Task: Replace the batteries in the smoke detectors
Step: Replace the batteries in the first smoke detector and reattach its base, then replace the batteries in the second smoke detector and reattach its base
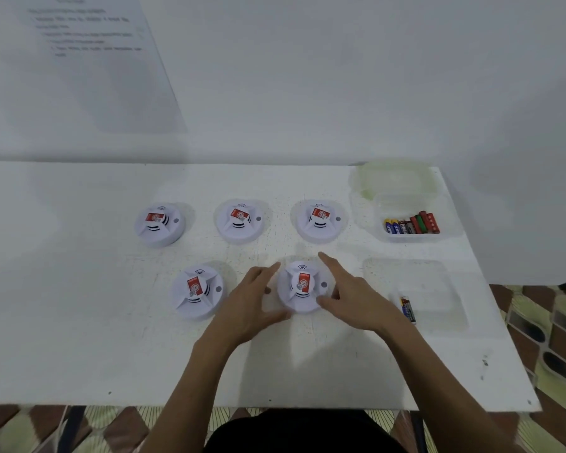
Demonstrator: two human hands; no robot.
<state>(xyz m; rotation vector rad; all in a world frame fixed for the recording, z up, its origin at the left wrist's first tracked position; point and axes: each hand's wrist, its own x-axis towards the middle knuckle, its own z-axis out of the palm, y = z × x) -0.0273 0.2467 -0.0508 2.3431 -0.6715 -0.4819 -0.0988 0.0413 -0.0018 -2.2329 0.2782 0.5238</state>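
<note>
Several white round smoke detectors with red labels lie on the white table (79, 289): three in a back row (159, 223) (241, 220) (319, 220) and two in front. My hands flank the front right detector (303, 287). My left hand (254, 300) lies at its left edge with fingers stretched forward. At its right edge is my right hand (350, 295), fingers straight, thumb touching the rim. The front left detector (196, 291) stands untouched beside my left hand.
A clear tray (451, 220) at the back right holds several blue, black and red batteries (412, 223), with a greenish lid (396, 179) behind it. A second clear tray (438, 289) nearer me holds two batteries (407, 308). A printed sheet (89, 37) hangs on the wall.
</note>
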